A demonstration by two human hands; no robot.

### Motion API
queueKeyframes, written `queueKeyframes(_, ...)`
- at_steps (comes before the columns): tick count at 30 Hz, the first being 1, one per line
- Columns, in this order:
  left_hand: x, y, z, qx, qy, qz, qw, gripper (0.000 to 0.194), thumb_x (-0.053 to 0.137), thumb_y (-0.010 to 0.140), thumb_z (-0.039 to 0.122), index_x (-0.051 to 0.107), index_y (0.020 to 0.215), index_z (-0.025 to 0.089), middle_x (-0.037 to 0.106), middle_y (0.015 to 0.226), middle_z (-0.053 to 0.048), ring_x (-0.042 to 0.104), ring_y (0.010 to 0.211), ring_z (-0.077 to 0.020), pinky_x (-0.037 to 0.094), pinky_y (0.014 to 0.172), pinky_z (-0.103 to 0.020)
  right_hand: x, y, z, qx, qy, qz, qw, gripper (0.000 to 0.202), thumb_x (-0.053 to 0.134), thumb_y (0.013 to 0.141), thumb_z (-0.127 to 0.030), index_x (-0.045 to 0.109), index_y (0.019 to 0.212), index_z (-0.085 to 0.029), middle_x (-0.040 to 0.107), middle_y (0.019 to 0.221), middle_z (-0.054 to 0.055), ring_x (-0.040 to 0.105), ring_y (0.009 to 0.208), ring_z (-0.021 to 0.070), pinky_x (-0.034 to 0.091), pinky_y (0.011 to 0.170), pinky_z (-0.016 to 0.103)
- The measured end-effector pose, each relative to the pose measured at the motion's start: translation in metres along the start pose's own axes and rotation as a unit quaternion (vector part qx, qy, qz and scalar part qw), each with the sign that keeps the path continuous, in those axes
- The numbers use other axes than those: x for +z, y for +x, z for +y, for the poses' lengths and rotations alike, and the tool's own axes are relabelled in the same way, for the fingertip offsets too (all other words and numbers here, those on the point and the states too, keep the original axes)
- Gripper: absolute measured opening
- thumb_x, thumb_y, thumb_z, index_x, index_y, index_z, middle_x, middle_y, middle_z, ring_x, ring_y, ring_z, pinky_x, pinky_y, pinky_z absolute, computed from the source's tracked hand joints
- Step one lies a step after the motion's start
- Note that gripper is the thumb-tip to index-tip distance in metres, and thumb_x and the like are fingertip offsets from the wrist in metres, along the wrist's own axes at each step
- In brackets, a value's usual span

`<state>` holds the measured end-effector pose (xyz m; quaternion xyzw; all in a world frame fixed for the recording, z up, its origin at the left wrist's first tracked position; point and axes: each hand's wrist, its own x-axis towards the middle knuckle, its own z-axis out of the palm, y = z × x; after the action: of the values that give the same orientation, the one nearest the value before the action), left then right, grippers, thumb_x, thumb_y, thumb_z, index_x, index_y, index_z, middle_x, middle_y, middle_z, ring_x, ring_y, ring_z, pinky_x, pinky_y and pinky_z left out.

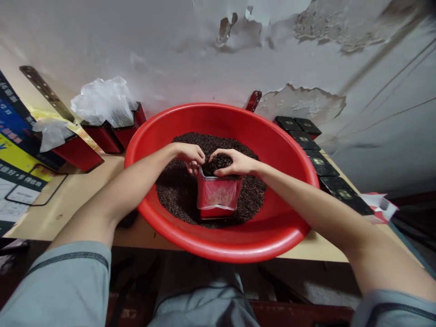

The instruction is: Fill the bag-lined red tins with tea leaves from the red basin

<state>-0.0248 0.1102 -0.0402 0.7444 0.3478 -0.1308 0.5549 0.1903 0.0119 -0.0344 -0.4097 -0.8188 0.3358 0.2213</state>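
Observation:
A red tin [215, 213] stands in dark loose tea leaves [180, 200] inside a big red plastic basin [235, 251]. A clear plastic bag [220, 193] lines the tin, its edge folded down over the outside. My left hand [190, 156] is closed at the back left corner of the tin's mouth, fingers pinched on the bag's edge. Curved over the mouth from the right, my right hand [236, 162] has its thumb and fingers around a clump of tea leaves at the top of the tin. The inside of the tin is mostly hidden.
Red tins [78, 152] with plastic bags [104, 102] in their mouths stand at the left on the wooden table [37, 222]. Several black-topped tins [345, 194] line the right side. Behind the basin is a peeling wall [153, 54]. A red-and-white packet [376, 206] lies far right.

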Motion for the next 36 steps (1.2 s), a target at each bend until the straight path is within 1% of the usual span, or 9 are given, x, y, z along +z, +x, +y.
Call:
queueKeyframes(9, 0.002, -0.004, 0.005, -0.008, 0.011, -0.016, 1.0, 0.035, 0.084, 0.065, 0.043, 0.065, 0.084, 0.02, 0.075, 0.079, -0.001, 0.075, 0.078, -0.0191, 0.062, 0.081, -0.037, 0.002, -0.002, 0.001, -0.027, 0.07, -0.079, 0.994, 0.038, 0.08, 0.079, -0.053, 0.083, 0.097, -0.02, 0.079, 0.108, 0.007, 0.071, 0.109, 0.0232, 0.049, 0.105, 0.039)
queueKeyframes(17, 0.007, -0.006, 0.011, -0.004, 0.015, -0.054, 0.998, 0.032, 0.084, 0.065, 0.043, 0.063, 0.077, 0.021, 0.073, 0.077, 0.001, 0.076, 0.088, -0.023, 0.06, 0.087, -0.042, -0.012, -0.014, -0.012, 0.001, 0.1, -0.084, 0.991, 0.051, 0.07, 0.089, -0.061, 0.08, 0.114, -0.018, 0.079, 0.114, 0.007, 0.071, 0.106, 0.0227, 0.055, 0.094, 0.035)
queueKeyframes(22, 0.013, -0.006, 0.015, 0.009, 0.019, -0.092, 0.996, 0.037, 0.089, 0.062, 0.046, 0.064, 0.072, 0.021, 0.069, 0.069, 0.002, 0.073, 0.079, -0.0205, 0.061, 0.085, -0.042, -0.028, -0.016, 0.018, 0.081, 0.124, 0.04, 0.988, 0.056, 0.067, 0.089, -0.065, 0.077, 0.115, -0.017, 0.078, 0.111, 0.012, 0.073, 0.098, 0.0243, 0.061, 0.078, 0.035)
queueKeyframes(25, 0.019, -0.006, 0.018, 0.022, 0.044, -0.128, 0.991, 0.039, 0.09, 0.062, 0.05, 0.068, 0.074, 0.021, 0.071, 0.069, 0.001, 0.071, 0.073, -0.0179, 0.061, 0.083, -0.04, -0.021, -0.014, 0.055, 0.14, -0.028, 0.119, 0.983, 0.062, 0.065, 0.091, -0.057, 0.066, 0.136, -0.014, 0.076, 0.115, 0.017, 0.073, 0.102, 0.0278, 0.06, 0.091, 0.046)
queueKeyframes(27, 0.025, -0.008, 0.023, 0.029, 0.064, -0.139, 0.988, 0.038, 0.089, 0.064, 0.05, 0.068, 0.074, 0.021, 0.073, 0.072, -0.001, 0.071, 0.075, -0.0185, 0.061, 0.082, -0.039, -0.007, -0.015, 0.076, 0.183, -0.172, 0.099, 0.963, 0.088, 0.075, 0.084, -0.05, 0.046, 0.157, -0.01, 0.065, 0.138, 0.025, 0.066, 0.124, 0.0361, 0.054, 0.105, 0.054)
queueKeyframes(29, 0.033, -0.012, 0.03, 0.033, 0.086, -0.13, 0.987, 0.032, 0.087, 0.068, 0.045, 0.067, 0.072, 0.02, 0.073, 0.072, -0.002, 0.071, 0.076, -0.0197, 0.061, 0.08, -0.039, 0.015, -0.019, 0.088, 0.228, -0.281, 0.02, 0.932, 0.114, 0.082, 0.078, -0.047, 0.021, 0.168, -0.013, 0.031, 0.166, 0.031, 0.043, 0.148, 0.0474, 0.046, 0.112, 0.064)
queueKeyframes(31, 0.041, -0.018, 0.038, 0.034, 0.108, -0.121, 0.986, 0.025, 0.083, 0.073, 0.038, 0.066, 0.07, 0.02, 0.072, 0.07, -0.003, 0.07, 0.075, -0.0204, 0.061, 0.078, -0.038, 0.038, -0.024, 0.094, 0.266, -0.337, -0.059, 0.901, 0.112, 0.074, 0.085, -0.049, 0.009, 0.171, -0.022, -0.001, 0.175, 0.024, 0.02, 0.157, 0.0523, 0.039, 0.11, 0.076)
queueKeyframes(33, 0.049, -0.025, 0.047, 0.043, 0.131, -0.128, 0.982, 0.022, 0.078, 0.077, 0.034, 0.065, 0.068, 0.02, 0.071, 0.068, -0.003, 0.07, 0.074, -0.0207, 0.06, 0.076, -0.037, 0.057, -0.027, 0.097, 0.286, -0.36, -0.099, 0.883, 0.108, 0.068, 0.089, -0.055, 0.003, 0.171, -0.028, -0.015, 0.175, 0.018, 0.007, 0.159, 0.0531, 0.035, 0.107, 0.083)
queueKeyframes(36, 0.058, -0.036, 0.06, 0.062, 0.182, -0.133, 0.972, 0.021, 0.075, 0.081, 0.03, 0.063, 0.067, 0.02, 0.071, 0.066, -0.003, 0.07, 0.072, -0.0208, 0.059, 0.077, -0.036, 0.07, -0.019, 0.107, 0.274, -0.383, -0.073, 0.879, 0.118, 0.073, 0.081, -0.064, 0.002, 0.171, -0.03, -0.023, 0.173, 0.017, -0.002, 0.159, 0.0538, 0.033, 0.108, 0.083)
